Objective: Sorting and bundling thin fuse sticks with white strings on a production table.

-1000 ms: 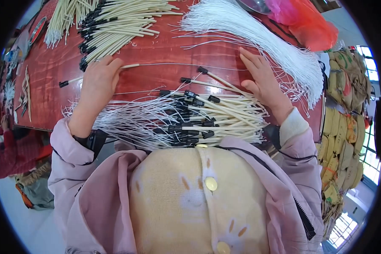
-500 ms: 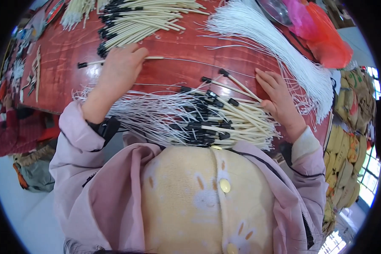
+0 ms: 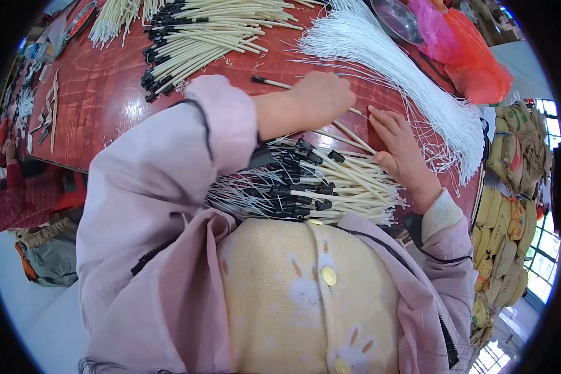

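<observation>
My left hand (image 3: 323, 100) has its fingers closed round a thin cream tube with a black end (image 3: 269, 81), over the middle of the red table. The tube's pale tip comes out toward my right hand (image 3: 400, 146), which rests on the table with thumb and fingers apart. Below both hands lies a heap of similar cream tubes with black ends (image 3: 349, 177), and some of their tips reach close to my right thumb. Thin white cords (image 3: 246, 192) trail leftward from the heap, partly hidden by my left sleeve.
At the back lies another pile of black-ended tubes (image 3: 209, 37). A thick bundle of white cords (image 3: 393, 68) spreads along the right side of the red table (image 3: 93, 93). Behind it are a metal bowl (image 3: 397, 22) and a red plastic bag (image 3: 477, 59). Stacked sacks (image 3: 505, 237) stand at right.
My left hand has slid the tube rightward, toward my right hand. The length of white cord seen between the hands is now mostly covered. My right hand has hardly moved.
</observation>
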A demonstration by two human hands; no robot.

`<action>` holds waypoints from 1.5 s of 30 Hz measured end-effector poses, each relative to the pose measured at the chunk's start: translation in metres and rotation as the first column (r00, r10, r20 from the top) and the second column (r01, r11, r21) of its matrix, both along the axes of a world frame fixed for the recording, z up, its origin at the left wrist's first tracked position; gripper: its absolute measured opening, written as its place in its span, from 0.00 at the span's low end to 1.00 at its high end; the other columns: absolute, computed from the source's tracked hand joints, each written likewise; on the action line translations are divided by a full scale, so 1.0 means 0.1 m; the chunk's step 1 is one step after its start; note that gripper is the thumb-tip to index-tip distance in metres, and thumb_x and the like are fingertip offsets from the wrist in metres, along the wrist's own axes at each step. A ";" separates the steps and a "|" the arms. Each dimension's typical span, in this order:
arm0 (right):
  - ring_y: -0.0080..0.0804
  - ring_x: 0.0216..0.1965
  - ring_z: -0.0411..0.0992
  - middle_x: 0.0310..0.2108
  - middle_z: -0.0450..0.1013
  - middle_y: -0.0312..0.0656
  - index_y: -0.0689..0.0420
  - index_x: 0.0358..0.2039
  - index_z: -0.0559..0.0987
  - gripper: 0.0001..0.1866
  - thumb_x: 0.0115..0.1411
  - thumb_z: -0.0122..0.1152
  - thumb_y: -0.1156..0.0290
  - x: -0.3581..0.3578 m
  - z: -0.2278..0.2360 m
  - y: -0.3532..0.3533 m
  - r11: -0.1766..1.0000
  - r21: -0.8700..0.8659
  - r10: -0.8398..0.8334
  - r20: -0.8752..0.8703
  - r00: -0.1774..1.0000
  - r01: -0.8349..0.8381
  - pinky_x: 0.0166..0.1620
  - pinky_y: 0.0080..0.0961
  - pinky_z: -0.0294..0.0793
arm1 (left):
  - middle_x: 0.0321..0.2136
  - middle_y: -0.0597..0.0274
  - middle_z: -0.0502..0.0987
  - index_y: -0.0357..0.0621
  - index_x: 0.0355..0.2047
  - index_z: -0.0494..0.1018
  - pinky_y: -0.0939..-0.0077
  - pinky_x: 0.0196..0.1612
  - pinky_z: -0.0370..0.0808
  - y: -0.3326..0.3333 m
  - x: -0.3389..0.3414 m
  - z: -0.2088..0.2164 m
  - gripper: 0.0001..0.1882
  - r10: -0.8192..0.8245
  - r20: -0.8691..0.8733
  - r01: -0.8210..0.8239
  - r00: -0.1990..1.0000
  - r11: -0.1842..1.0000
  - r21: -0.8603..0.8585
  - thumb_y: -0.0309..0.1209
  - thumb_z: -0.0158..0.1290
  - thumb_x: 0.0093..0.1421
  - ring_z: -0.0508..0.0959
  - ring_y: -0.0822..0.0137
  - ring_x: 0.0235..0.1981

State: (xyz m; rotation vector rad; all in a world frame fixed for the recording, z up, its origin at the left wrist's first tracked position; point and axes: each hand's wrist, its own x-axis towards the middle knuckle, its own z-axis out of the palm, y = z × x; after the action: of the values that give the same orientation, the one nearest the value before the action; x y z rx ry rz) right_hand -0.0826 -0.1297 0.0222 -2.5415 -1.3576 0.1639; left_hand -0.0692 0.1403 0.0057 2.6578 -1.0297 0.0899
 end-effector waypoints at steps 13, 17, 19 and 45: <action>0.47 0.59 0.66 0.58 0.70 0.47 0.60 0.56 0.75 0.26 0.58 0.66 0.64 0.32 0.11 0.24 0.993 0.113 -0.055 0.090 0.994 0.045 0.62 0.39 0.64 | 0.34 0.51 0.79 0.42 0.39 0.79 0.54 0.42 0.75 1.21 -0.48 0.24 0.14 0.481 0.129 -0.413 0.867 0.839 -0.354 0.39 0.57 0.62 0.79 0.48 0.38; 0.45 0.50 0.71 0.47 0.75 0.43 0.58 0.43 0.79 0.16 0.54 0.68 0.71 0.36 -0.02 0.49 0.991 0.129 0.008 0.148 0.989 -0.027 0.55 0.38 0.68 | 0.32 0.52 0.80 0.44 0.37 0.82 0.55 0.41 0.75 1.23 -0.32 -0.06 0.13 0.384 -0.100 -0.396 0.918 0.870 -0.294 0.40 0.57 0.62 0.80 0.50 0.37; 0.45 0.45 0.72 0.39 0.75 0.42 0.58 0.37 0.79 0.11 0.53 0.68 0.72 0.39 -0.07 0.55 0.992 0.118 0.014 0.209 0.978 -0.039 0.50 0.39 0.69 | 0.31 0.52 0.80 0.43 0.36 0.82 0.56 0.41 0.75 1.22 -0.30 -0.03 0.13 0.379 -0.109 -0.394 0.919 0.867 -0.304 0.39 0.57 0.62 0.79 0.50 0.35; 0.45 0.45 0.70 0.44 0.75 0.45 0.59 0.42 0.80 0.26 0.50 0.73 0.52 -0.61 0.85 -0.11 0.977 0.203 -0.047 -0.105 0.993 0.067 0.51 0.39 0.66 | 0.37 0.58 0.82 0.38 0.45 0.79 0.72 0.43 0.76 1.71 -1.12 0.60 0.16 0.656 -0.284 -0.688 0.699 0.511 -0.515 0.31 0.65 0.57 0.81 0.67 0.39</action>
State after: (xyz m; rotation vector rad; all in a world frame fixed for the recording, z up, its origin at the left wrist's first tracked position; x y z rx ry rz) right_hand -0.1432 -0.1403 0.1067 -2.3644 -1.1968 0.1297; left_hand -0.1808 0.3112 0.0661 2.2582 0.1508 0.4260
